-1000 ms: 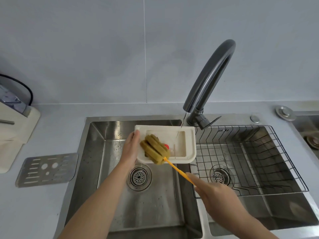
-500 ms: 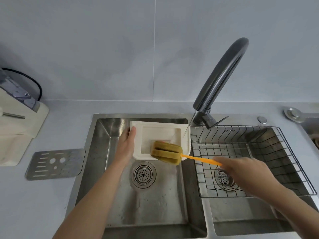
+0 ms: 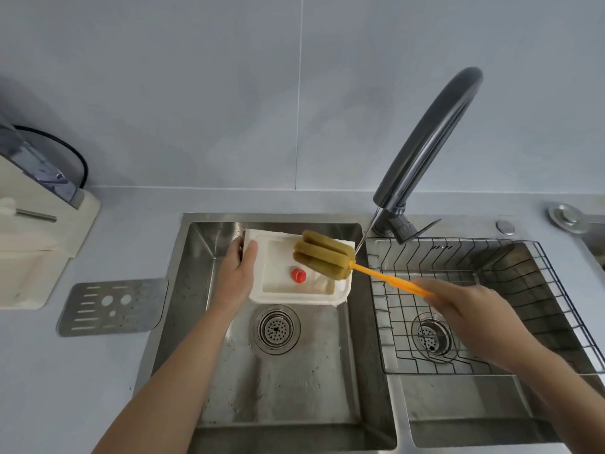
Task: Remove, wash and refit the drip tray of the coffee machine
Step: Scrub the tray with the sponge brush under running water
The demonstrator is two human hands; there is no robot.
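Observation:
The white drip tray (image 3: 281,298) is held over the left sink basin, its open side up, with a red float (image 3: 298,275) inside. My left hand (image 3: 236,276) grips its left edge. My right hand (image 3: 465,309) holds the orange handle of a sponge brush (image 3: 322,254); its olive-green sponge head rests on the tray's far right corner. A thin stream of water runs from the dark tap (image 3: 422,152) down beside that corner. The cream coffee machine (image 3: 36,237) stands at the left edge.
The metal drip grate (image 3: 111,306) lies on the grey counter left of the sink. The left basin (image 3: 294,381) has a round drain below the tray. A black wire rack (image 3: 484,303) sits in the right basin.
The sponge head has moved from the tray's near edge to its far right corner, uncovering the red float. My right hand shifted with the handle. My left hand keeps its grip.

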